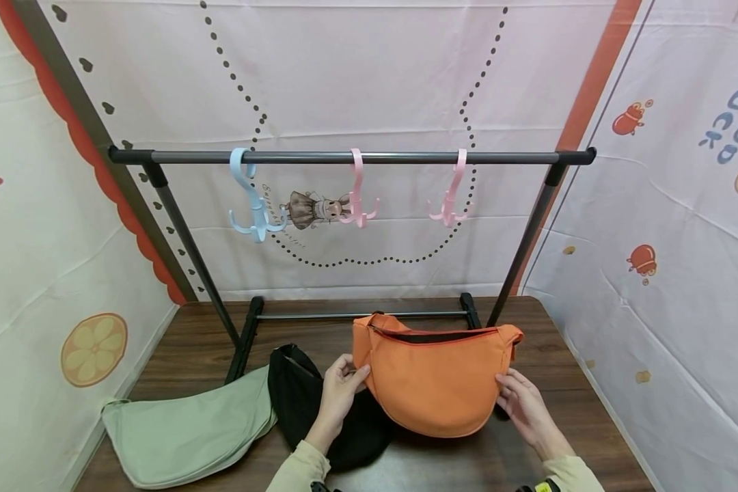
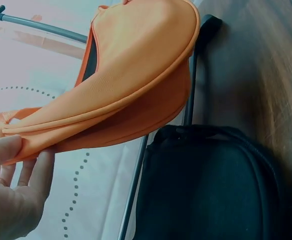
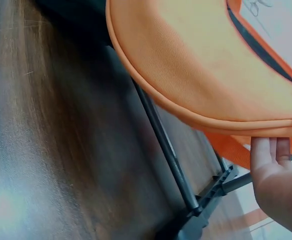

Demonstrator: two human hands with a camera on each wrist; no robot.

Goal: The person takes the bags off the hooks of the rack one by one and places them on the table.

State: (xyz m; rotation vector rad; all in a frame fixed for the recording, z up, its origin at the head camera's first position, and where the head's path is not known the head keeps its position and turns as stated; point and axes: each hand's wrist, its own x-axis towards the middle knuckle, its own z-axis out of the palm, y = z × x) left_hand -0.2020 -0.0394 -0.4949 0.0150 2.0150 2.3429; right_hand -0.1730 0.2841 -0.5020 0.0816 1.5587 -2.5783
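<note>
An orange shoulder bag [image 1: 441,386] with an unzipped top is held up above the table between both hands. My left hand [image 1: 339,395] pinches its left side edge, thumb in front; the left wrist view shows the fingers behind the fabric. On the opposite side my right hand [image 1: 527,410] grips the bag's right edge, and its fingers show below the seam in the right wrist view. Behind the left hand a black bag [image 1: 359,430] lies on the table, partly covered by the forearm. A pale green bag [image 1: 190,432] lies at the left, touching the black one.
A black metal rack stands on the brown wooden table [image 1: 572,396], its top bar [image 1: 406,158] spanning the back. From the bar hang a blue hook [image 1: 257,205] and two pink hooks, one mid-bar [image 1: 357,195] and one farther right [image 1: 452,195]. Printed cloth walls surround the table.
</note>
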